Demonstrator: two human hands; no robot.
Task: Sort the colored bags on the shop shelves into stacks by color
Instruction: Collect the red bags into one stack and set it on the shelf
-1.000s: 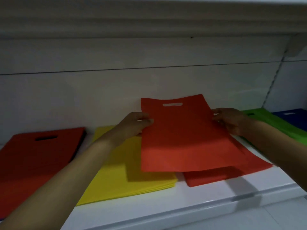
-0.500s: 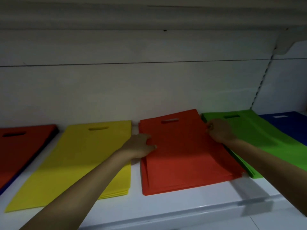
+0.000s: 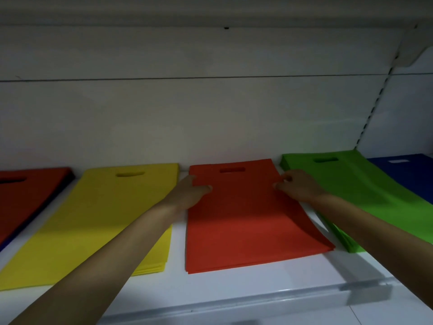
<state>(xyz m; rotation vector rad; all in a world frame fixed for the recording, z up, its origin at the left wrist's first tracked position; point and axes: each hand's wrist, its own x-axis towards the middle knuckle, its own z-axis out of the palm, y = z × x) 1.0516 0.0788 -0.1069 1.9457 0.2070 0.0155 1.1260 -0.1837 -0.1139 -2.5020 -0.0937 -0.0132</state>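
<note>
A stack of orange-red bags [image 3: 248,226] lies flat in the middle of the white shelf [image 3: 234,287], handle cut-outs toward the back wall. My left hand [image 3: 191,193] holds its left edge, thumb on top and fingers along the side. My right hand [image 3: 298,186] pinches the right edge with curled fingers. A yellow stack [image 3: 105,219] lies to the left, and a green stack [image 3: 356,193] to the right. Further right is a blue stack [image 3: 412,177]. At the far left a red stack [image 3: 25,198] rests on something dark blue.
The white back wall stands right behind the bags. Another shelf hangs overhead, held by a slotted upright [image 3: 377,99] and bracket at the right. The shelf's front lip [image 3: 257,301] runs below my forearms, with a narrow bare strip in front of the stacks.
A second ago both hands held one orange-red bag up in the air. It now lies flat on the orange-red stack, squared up, and my hands are at its two side edges.
</note>
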